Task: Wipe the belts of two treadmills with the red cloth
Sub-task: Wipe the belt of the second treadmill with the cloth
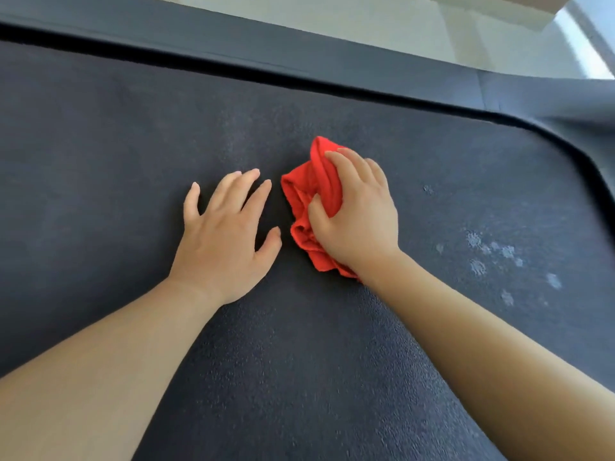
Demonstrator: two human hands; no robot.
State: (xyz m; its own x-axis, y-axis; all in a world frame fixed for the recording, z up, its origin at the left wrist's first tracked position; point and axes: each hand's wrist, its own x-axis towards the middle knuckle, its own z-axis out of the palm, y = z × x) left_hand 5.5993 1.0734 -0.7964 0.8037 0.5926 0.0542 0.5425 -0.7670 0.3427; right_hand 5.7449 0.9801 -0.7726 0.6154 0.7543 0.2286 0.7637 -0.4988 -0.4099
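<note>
A dark textured treadmill belt (133,154) fills most of the view. A bunched red cloth (309,191) lies on it near the middle. My right hand (361,217) grips the cloth from above, thumb and fingers curled into its folds, pressing it against the belt. My left hand (224,234) rests flat on the belt just left of the cloth, fingers spread and straight, not touching the cloth.
Pale dusty spots (492,257) mark the belt to the right of my right hand. A grey side rail (299,58) runs along the belt's far edge and curves round at the right. Beyond it lies light floor (366,18).
</note>
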